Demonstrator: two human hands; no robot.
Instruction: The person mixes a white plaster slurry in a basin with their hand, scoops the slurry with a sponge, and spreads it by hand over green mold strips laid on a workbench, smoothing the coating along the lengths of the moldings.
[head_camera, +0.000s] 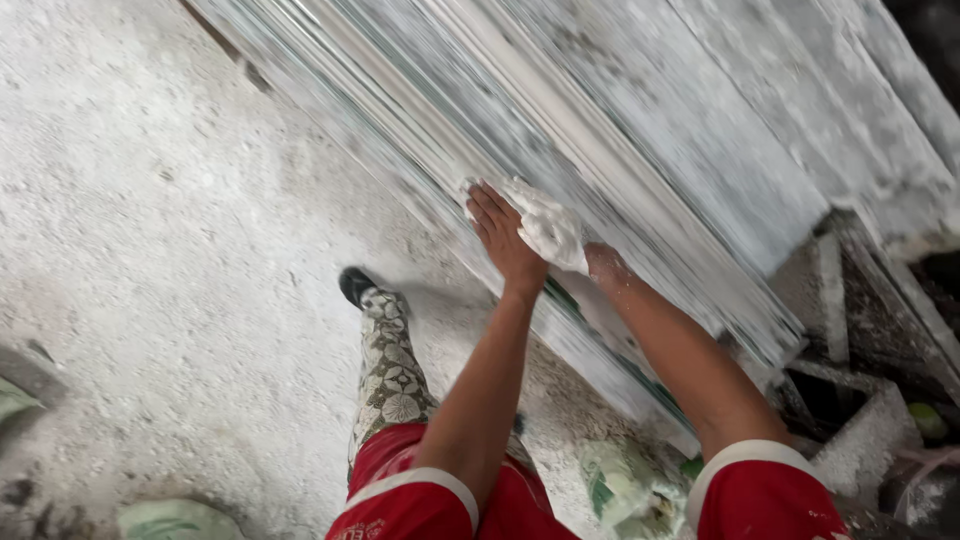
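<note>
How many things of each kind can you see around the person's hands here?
Hands: 2, left hand and right hand
White plaster lump: 1
Long moulded strips, stacked: too blurred to count singly, taken as 1 stack
Concrete blocks: 1 clear
Total: 5

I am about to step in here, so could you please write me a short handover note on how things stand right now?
Left hand: flat on the long, dusty grey-white moulded strips, beside the lump of white plaster paste.
Right hand: mostly hidden behind that lump and pressed against it; grip cannot be told.
Strips lie stacked, slanting across the rough white-dusted floor.
Done: paste is on the strip under the hands.
Left: the lump is still heaped, not spread thin.
</note>
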